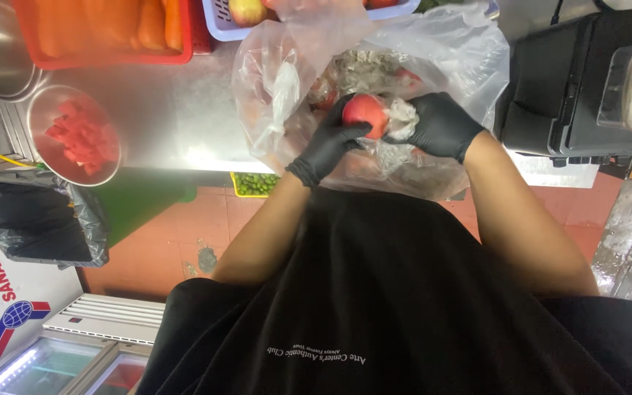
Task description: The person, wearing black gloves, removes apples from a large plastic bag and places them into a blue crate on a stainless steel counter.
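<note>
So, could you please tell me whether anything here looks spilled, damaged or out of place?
Nothing looks spilled or damaged. The left hand and right hand, in black gloves, hold a red fruit over a clear plastic bag. The bowl of red chunks sits at the steel counter's edge.

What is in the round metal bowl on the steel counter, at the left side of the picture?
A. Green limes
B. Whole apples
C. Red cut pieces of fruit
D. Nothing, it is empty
C: the round metal bowl on the steel counter holds red cut chunks, which look like watermelon; no green or whole fruit lies in it.
</note>
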